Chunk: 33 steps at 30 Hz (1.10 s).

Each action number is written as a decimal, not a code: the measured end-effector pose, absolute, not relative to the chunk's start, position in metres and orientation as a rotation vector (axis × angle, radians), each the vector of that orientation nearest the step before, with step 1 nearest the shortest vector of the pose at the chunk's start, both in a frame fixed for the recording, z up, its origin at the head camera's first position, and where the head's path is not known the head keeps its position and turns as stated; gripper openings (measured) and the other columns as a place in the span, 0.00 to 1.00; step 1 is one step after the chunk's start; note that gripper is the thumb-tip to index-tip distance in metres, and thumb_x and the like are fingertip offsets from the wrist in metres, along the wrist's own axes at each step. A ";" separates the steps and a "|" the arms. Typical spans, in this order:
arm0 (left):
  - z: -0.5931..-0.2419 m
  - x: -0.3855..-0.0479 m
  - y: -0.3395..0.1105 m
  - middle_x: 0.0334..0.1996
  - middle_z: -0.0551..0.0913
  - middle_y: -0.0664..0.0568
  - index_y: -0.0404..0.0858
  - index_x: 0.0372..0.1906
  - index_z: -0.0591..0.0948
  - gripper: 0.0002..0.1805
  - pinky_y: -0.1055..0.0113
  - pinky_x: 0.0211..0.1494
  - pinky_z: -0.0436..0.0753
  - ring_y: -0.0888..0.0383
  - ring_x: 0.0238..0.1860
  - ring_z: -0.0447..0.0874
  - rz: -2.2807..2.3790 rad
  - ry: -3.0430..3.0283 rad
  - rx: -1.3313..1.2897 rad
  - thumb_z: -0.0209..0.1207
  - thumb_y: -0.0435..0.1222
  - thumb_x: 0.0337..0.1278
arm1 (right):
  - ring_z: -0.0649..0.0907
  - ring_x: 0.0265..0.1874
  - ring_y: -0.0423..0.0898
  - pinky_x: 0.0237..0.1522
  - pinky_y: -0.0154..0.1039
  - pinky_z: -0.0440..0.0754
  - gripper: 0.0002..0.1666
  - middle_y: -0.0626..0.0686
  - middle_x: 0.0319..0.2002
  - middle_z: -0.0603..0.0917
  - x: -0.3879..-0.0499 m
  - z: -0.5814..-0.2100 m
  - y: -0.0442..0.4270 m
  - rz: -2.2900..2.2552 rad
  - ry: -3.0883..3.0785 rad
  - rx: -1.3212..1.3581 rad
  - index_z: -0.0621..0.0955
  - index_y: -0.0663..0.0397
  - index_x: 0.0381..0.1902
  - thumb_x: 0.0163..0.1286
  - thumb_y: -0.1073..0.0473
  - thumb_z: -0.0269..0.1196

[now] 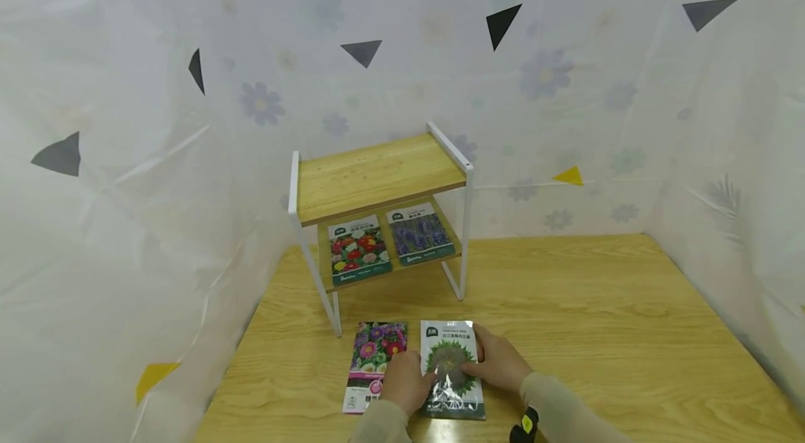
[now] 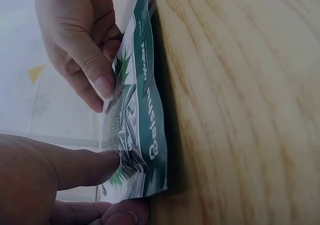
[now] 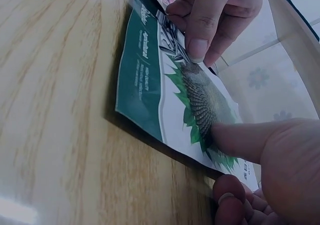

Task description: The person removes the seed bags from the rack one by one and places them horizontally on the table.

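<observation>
We have the sunflower seed packet in both hands, low over the bench, in front of the shelf unit and just right of the pink-banded packet. The left hand pinches its left side and the right hand its right, each with the thumb on the printed face and fingers tucked beneath the edge. A dark shadow runs under the packet, though we cannot tell whether any part of it touches the bench.

We judge it light and thin, bendy rather than stiff, since its lower edge ripples slightly. The glossy face will probably be slick, so we would take opposite side edges, thumbs above and fingers below, pinching gently: a hard squeeze could crease the film or press on any seeds inside
</observation>
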<state>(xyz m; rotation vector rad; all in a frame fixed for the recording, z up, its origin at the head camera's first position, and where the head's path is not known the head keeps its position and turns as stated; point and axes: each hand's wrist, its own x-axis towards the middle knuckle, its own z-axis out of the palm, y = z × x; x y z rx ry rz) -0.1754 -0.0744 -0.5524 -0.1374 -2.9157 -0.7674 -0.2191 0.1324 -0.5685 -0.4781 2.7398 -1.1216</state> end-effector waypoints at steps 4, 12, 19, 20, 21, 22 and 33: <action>-0.552 -0.176 -0.074 0.20 0.80 0.45 0.32 0.23 0.80 0.15 0.56 0.30 0.79 0.47 0.25 0.80 -0.789 -2.924 -0.121 0.73 0.39 0.39 | 0.77 0.35 0.45 0.45 0.50 0.76 0.55 0.52 0.37 0.81 -0.220 -0.569 0.134 -1.129 2.732 -0.482 0.64 0.72 0.67 0.51 0.47 0.75; -0.551 -0.175 -0.074 0.20 0.80 0.45 0.32 0.22 0.80 0.15 0.55 0.31 0.79 0.47 0.25 0.81 -0.785 -2.925 -0.135 0.72 0.39 0.39 | 0.75 0.31 0.42 0.39 0.44 0.75 0.55 0.48 0.30 0.79 -0.217 -0.566 0.134 -1.125 2.729 -0.486 0.63 0.71 0.68 0.52 0.47 0.75; -0.550 -0.175 -0.075 0.21 0.79 0.43 0.31 0.23 0.80 0.17 0.53 0.34 0.80 0.45 0.27 0.81 -0.722 -2.927 -0.161 0.72 0.41 0.41 | 0.74 0.21 0.41 0.24 0.35 0.72 0.53 0.47 0.24 0.75 -0.217 -0.566 0.136 -1.253 2.641 -0.440 0.60 0.70 0.69 0.55 0.49 0.73; -0.549 -0.175 -0.075 0.21 0.79 0.43 0.31 0.23 0.80 0.17 0.53 0.34 0.80 0.45 0.28 0.81 -0.718 -2.929 -0.163 0.72 0.41 0.42 | 0.73 0.20 0.41 0.22 0.35 0.71 0.53 0.48 0.24 0.75 -0.218 -0.566 0.137 -1.282 2.612 -0.427 0.59 0.71 0.69 0.57 0.50 0.72; -0.548 -0.174 -0.076 0.21 0.79 0.44 0.31 0.23 0.79 0.17 0.53 0.33 0.79 0.45 0.27 0.80 -0.716 -2.929 -0.166 0.71 0.41 0.43 | 0.73 0.20 0.42 0.22 0.35 0.71 0.52 0.48 0.24 0.75 -0.219 -0.567 0.137 -1.303 2.592 -0.419 0.59 0.71 0.69 0.57 0.50 0.71; -0.546 -0.174 -0.076 0.20 0.78 0.45 0.32 0.22 0.79 0.17 0.54 0.33 0.79 0.46 0.27 0.80 -0.717 -2.933 -0.174 0.71 0.42 0.44 | 0.74 0.21 0.42 0.22 0.34 0.71 0.52 0.48 0.25 0.75 -0.219 -0.568 0.138 -1.319 2.575 -0.406 0.59 0.71 0.69 0.58 0.50 0.71; -0.504 -0.172 -0.097 0.20 0.78 0.48 0.29 0.32 0.82 0.13 0.66 0.20 0.77 0.57 0.17 0.75 -0.979 -2.868 -0.133 0.65 0.39 0.56 | 0.75 0.28 0.45 0.28 0.35 0.73 0.41 0.51 0.32 0.75 -0.221 -0.545 0.138 -1.432 2.521 -0.404 0.62 0.70 0.68 0.66 0.54 0.65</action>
